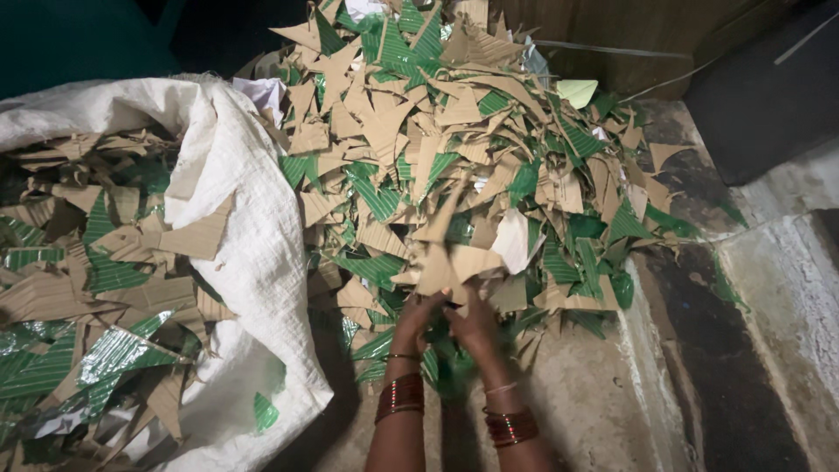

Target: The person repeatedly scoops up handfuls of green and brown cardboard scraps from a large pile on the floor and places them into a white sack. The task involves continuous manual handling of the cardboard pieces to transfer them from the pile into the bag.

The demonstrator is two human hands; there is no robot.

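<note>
White woven plastic sack [253, 262] lies open at the left, stuffed with brown and green cardboard offcuts [96, 288]. Beside it, the left hand [418, 316] and right hand [476, 325] together clasp a bunch of pointed brown cardboard scraps [446, 262], lifted at the near edge of the loose scrap heap [489, 140] on grey concrete floor [594, 393].

Sack [253, 262] left of scrap pile [454, 157] (scraps inside too)

The heap of cardboard scraps [454, 157] and white sack [253, 253] block ahead and left; bare floor [594, 411] lies open rightward.
</note>
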